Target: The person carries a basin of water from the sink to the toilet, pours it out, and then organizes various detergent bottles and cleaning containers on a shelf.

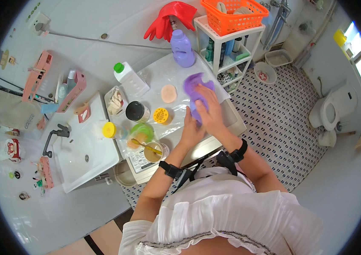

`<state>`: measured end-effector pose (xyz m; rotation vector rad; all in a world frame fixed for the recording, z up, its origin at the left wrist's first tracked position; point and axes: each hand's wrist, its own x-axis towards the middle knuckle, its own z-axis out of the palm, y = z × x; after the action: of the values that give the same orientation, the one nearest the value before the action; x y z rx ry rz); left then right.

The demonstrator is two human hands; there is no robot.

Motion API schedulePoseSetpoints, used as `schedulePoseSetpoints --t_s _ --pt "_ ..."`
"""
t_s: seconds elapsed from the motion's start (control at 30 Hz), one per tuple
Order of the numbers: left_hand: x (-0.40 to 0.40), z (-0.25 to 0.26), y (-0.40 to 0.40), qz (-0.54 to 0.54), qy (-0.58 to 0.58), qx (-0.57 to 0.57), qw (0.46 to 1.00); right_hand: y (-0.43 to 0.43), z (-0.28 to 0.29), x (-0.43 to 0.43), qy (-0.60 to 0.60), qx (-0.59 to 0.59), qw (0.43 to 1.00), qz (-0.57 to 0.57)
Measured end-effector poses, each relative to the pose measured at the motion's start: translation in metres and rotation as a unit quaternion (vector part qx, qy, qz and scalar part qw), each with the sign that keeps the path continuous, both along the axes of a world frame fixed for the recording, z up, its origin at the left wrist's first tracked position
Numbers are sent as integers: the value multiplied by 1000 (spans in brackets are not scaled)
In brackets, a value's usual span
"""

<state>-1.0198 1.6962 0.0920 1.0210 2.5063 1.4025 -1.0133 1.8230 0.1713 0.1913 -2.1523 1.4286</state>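
Observation:
My right hand (210, 110) presses on a soft, blurred purple piece (201, 86), perhaps a cloth or glove, at the right of the plastic-covered top. My left hand (193, 129) lies against its lower edge; whether its fingers grip the piece is hidden. A round pale pink disc (168, 93) lies left of the hands. Further left stand a yellow-lidded small jar (162, 116), a black-lidded jar (136, 112) and a white bottle with a green cap (131, 79). A cup (152, 152) holding a yellow-handled tool stands near the front edge, beside a green round thing (143, 132) under plastic.
A purple jug (182, 49) stands at the back, below red rubber gloves (171, 20). A white shelf rack (218, 38) bears an orange basket (234, 19) at the right. A white sink (84, 149) with a dark faucet (53, 137) adjoins on the left.

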Motion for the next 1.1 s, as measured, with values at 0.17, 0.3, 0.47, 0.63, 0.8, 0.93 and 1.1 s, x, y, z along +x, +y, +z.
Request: schedulePoseSetpoints --t_s 0.17,0.3,0.47,0.63,0.8,0.93,1.1 --pt "14 19 -13 -14 -40 -55 998 5 -6 -4 81 201 976 -18" --pt "-22 26 -47 40 -167 13 985 16 -18 8 73 208 975 -13" --pt "-50 81 -26 88 -61 150 983 21 -41 23 64 244 967 -26" --pt "-44 78 9 -14 -71 84 994 31 -50 39 8 236 972 8" --pt "-34 83 13 -25 -148 139 979 38 -64 49 -38 135 990 24" --pt "-41 80 11 -29 -77 81 993 46 -112 44 -187 42 981 -19" --pt "-45 74 14 -23 -29 6 999 44 -104 -6 -168 -378 906 92"
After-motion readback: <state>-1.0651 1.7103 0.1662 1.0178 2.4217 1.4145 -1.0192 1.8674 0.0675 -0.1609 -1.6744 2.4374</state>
